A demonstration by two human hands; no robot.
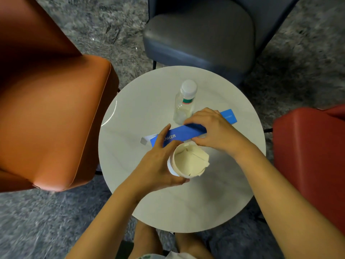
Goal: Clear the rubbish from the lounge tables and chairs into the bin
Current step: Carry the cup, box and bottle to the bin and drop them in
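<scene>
Hands at work over a round white table (130, 101) in a lounge, seen from above. A person's left hand (158, 163) wraps around the side of a paper cup (187, 161), thumb and fingers curled closed against its wall; the cup is stuffed with crumpled cream-coloured paper (194, 158) and sits near the middle of the tabletop, whether raised or resting on it cannot be told. The left index finger stretches forward and lies across the near end of a long blue box (183, 132) (white lettering on its top face, partly covered by the finger). The right hand (214, 128) arches over the middle of that same box, fingers bent down over its far edge and thumb tucked at its near edge, pinching it. A white inner piece (147, 139) pokes out of the box's left end, and its other end juts out beyond the right hand. Just behind the box stands a clear plastic bottle (183, 103), upright, with a white cap and a red-and-green label band; the right hand's fingertips are close beside its base. Three seats ring the table: an orange armchair (54, 116) on the left, a dark grey chair (201, 36) at the far side, a red chair (309, 156) on the right. Mottled grey carpet (37, 221) covers the floor.
</scene>
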